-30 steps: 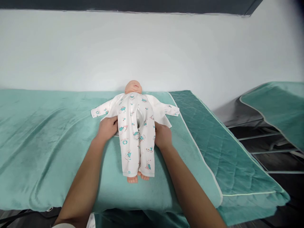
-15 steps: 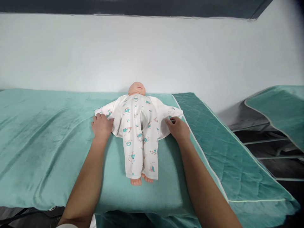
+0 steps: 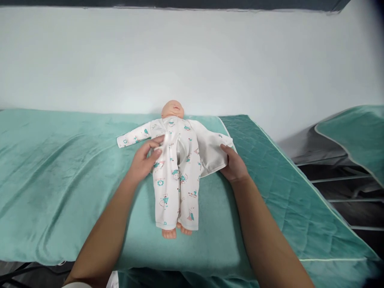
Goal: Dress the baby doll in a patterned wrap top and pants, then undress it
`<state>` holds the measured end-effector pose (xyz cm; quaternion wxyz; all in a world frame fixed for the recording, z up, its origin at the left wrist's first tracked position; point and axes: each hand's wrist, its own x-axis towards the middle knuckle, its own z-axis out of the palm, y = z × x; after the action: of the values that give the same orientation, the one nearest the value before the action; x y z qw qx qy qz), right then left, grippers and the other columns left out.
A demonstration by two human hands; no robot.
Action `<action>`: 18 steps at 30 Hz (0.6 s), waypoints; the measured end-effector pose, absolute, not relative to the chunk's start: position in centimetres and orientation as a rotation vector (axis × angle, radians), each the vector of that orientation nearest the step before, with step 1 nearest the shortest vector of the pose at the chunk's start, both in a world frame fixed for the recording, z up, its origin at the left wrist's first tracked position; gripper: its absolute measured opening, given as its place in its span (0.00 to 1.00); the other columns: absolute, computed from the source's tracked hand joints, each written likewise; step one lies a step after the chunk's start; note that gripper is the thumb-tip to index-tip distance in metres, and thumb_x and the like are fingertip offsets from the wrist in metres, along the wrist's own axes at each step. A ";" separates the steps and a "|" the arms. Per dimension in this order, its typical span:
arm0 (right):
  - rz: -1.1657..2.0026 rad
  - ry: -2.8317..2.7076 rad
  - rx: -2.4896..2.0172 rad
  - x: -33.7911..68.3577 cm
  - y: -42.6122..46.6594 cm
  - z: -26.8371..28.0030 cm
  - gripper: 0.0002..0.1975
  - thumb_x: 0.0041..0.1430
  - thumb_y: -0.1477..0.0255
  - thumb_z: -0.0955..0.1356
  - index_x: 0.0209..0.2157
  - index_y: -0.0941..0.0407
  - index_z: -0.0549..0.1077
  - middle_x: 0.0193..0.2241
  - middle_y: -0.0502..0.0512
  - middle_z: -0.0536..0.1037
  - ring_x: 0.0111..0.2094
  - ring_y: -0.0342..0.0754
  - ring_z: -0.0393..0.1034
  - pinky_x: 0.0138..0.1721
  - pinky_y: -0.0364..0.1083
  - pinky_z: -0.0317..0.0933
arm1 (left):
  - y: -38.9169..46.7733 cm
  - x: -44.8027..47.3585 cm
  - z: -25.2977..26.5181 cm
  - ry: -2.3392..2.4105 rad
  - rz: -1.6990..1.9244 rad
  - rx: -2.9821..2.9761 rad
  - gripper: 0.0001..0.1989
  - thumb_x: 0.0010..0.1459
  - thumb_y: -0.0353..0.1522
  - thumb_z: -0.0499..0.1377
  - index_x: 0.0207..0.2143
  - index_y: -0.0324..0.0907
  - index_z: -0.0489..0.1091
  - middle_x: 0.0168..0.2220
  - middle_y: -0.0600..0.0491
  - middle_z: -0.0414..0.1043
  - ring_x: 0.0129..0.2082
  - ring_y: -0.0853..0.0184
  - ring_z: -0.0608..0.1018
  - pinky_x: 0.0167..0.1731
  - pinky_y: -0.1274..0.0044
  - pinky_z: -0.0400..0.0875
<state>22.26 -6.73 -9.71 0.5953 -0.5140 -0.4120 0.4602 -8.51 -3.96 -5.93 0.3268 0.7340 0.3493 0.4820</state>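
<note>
Head view: a baby doll [image 3: 173, 109] lies on its back on a green blanket [image 3: 75, 168], its head near the white wall [image 3: 180, 60] and its bare feet [image 3: 169, 233] toward the person; white trousers [image 3: 175, 188] with small teal and pink prints stretch from its chest down to just above its toes, a slit open at the crotch; a white long-sleeved top [image 3: 211, 154] lies around its upper body, both sleeves spread out to the sides; the hands are well apart, one at each side of the doll; the left hand [image 3: 147, 158], slightly blurred, has a fold of the top between thumb and fingers at the edge of the chest; the right hand [image 3: 234, 163] pinches the outer edge of the opposite panel, which is spread flat with its plain inner face showing; a darker quilted cover [image 3: 279, 192] lies beyond that hand, beside the blanket.
</note>
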 end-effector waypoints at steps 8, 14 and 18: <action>1.107 -0.969 -1.140 21.0 -5.3 -7.4 0.20 0.54 0.59 0.68 0.44 0.55 0.75 0.40 0.57 0.82 0.40 0.55 0.78 0.39 0.52 0.73 | -4.7 -7.3 -6.1 0.795 1.235 2.093 0.14 0.68 0.42 0.52 0.38 0.46 0.72 0.56 0.49 0.76 0.64 0.58 0.70 0.68 0.53 0.53; 1.379 -1.637 -0.889 16.1 -6.6 -0.4 0.18 0.56 0.64 0.73 0.48 0.53 0.77 0.39 0.54 0.81 0.33 0.46 0.75 0.37 0.47 0.70 | -3.9 -7.2 -7.3 0.964 1.476 1.926 0.13 0.68 0.42 0.53 0.45 0.46 0.73 0.58 0.47 0.72 0.63 0.60 0.71 0.64 0.58 0.62; 1.253 -1.649 -0.917 14.9 -6.1 1.2 0.11 0.61 0.64 0.70 0.41 0.55 0.78 0.33 0.53 0.80 0.29 0.43 0.71 0.32 0.44 0.65 | -3.2 -7.5 -7.5 1.016 1.489 1.748 0.15 0.67 0.42 0.55 0.50 0.46 0.73 0.62 0.47 0.69 0.64 0.59 0.69 0.66 0.60 0.61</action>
<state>14.93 -6.13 1.16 0.4244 -0.3665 -0.6594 0.5008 -7.48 -3.21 -7.52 0.3100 0.6618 0.3848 0.5638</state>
